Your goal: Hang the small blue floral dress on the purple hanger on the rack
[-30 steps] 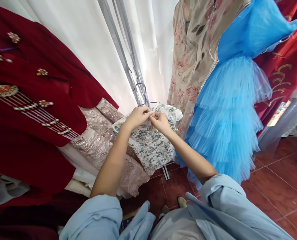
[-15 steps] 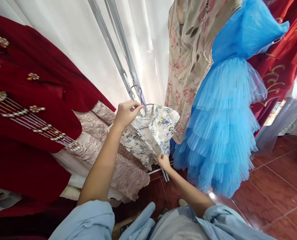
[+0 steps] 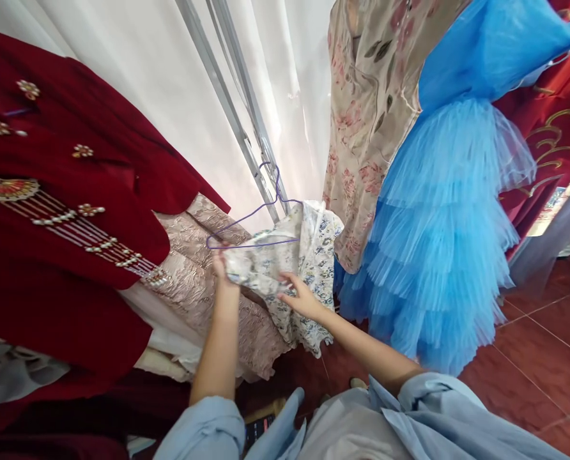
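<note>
A purple wire hanger (image 3: 256, 245) hangs by its hook from a grey metal stand. A white garment with a small blue floral print (image 3: 321, 255) sits on the hanger's right shoulder; its other side is off, leaving the left shoulder of the wire bare. My left hand (image 3: 222, 269), slightly blurred, is closed on the loose side of the garment, just below the hanger's left end. Beside the middle of the cloth, my right hand (image 3: 304, 298) has its thumb and fingers apart. Whether its fingertips touch the fabric is hard to tell.
Dark red beaded clothing (image 3: 98, 211) and a pink textured garment (image 3: 193, 281) hang at left. To the right are a beige floral dress (image 3: 356, 140) and a blue ruffled dress (image 3: 448, 217). The grey stand (image 3: 237, 121) rises before a white curtain (image 3: 136, 83).
The hanger's left side has become exposed as the garment came off it. My left hand moved down from near the hook to the cloth; my right hand opened and rose slightly leftward.
</note>
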A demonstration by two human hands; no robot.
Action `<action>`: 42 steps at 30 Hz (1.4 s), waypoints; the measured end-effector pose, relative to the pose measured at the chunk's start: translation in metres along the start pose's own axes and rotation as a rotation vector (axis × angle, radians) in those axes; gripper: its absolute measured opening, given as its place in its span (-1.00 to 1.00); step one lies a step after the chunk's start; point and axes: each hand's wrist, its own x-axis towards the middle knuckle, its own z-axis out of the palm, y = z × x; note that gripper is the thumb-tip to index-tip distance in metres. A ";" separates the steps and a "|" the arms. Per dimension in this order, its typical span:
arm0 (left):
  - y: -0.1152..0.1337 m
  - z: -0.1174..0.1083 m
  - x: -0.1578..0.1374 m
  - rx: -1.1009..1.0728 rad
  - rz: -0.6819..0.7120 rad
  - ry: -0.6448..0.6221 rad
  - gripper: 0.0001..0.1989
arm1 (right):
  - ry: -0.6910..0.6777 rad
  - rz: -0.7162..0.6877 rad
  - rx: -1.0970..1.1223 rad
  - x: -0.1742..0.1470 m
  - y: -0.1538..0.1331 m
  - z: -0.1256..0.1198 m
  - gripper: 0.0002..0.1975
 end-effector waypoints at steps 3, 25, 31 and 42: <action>-0.023 0.062 -0.061 -0.185 -0.165 0.040 -0.37 | -0.079 0.010 -0.178 0.015 -0.006 -0.002 -0.48; 0.015 0.070 -0.208 0.236 -0.495 -0.772 -0.73 | -0.224 0.020 -0.281 0.040 -0.099 -0.262 -0.80; 0.056 0.067 -0.205 0.169 -0.468 -0.591 -0.78 | -0.049 -0.187 -0.142 0.137 -0.087 -0.238 -0.76; 0.053 -0.070 -0.099 0.582 -0.379 -0.519 -0.85 | -0.275 0.133 0.060 0.146 -0.083 -0.208 -0.56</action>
